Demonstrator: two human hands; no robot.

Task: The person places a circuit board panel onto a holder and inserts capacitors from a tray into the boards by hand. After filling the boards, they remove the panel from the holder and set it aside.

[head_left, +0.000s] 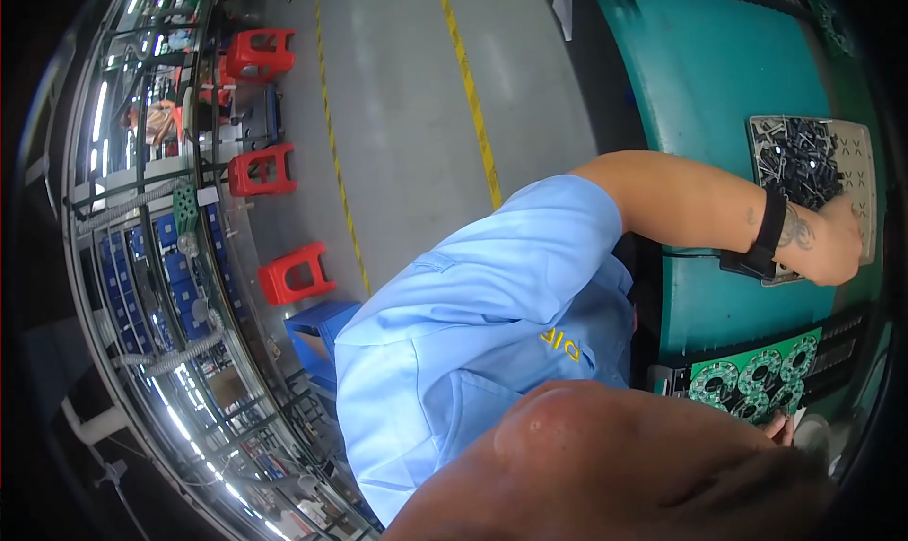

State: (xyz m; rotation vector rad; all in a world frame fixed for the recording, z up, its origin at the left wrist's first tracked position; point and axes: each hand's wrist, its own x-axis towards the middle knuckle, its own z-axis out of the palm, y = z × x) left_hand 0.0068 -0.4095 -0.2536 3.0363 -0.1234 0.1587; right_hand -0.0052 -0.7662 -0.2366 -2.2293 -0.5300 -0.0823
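Note:
My left hand (837, 243) wears a black wrist strap (764, 240) with a cord and rests on a pale perforated tray (859, 153) that holds a pile of small black parts (804, 158). Its fingers are curled at the pile's edge, and their grip is hidden. My right arm fills the lower edge of the view, very close to the camera. Only the fingertips of my right hand (783, 429) show. They touch the edge of a green panel of round circuit boards (757, 375) lying in a black holder. My light blue shirt (473, 333) covers the middle.
The tray and boards lie on a teal bench mat (728, 78). To the left is grey floor with yellow lines (468, 87), three red plastic stools (295, 274), a blue crate (317, 325) and a metal rack of blue items (175, 276).

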